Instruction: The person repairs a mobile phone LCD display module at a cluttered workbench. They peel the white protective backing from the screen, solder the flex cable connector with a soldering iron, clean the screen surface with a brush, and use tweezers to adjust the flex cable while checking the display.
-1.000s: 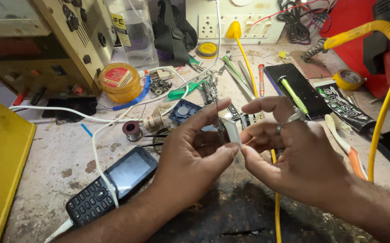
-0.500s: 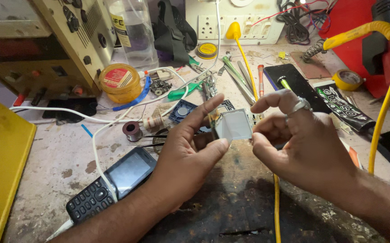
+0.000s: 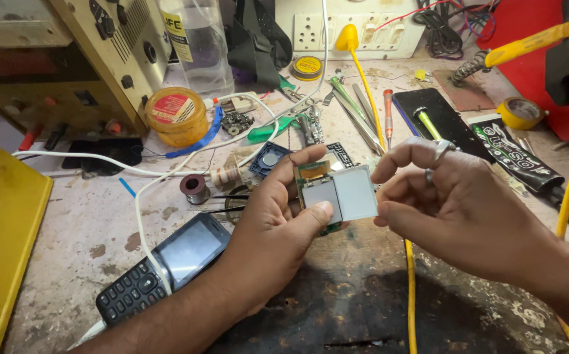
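Keypad phone (image 3: 160, 272) beside left hand (image 3: 274, 226)

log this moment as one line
left hand: pinches green circuit board | right hand: at small grey square screen panel | black keypad phone on bench

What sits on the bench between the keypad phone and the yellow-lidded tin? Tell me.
In the head view, between the keypad phone and the yellow-lidded tin lie a white cable and a small solder spool.
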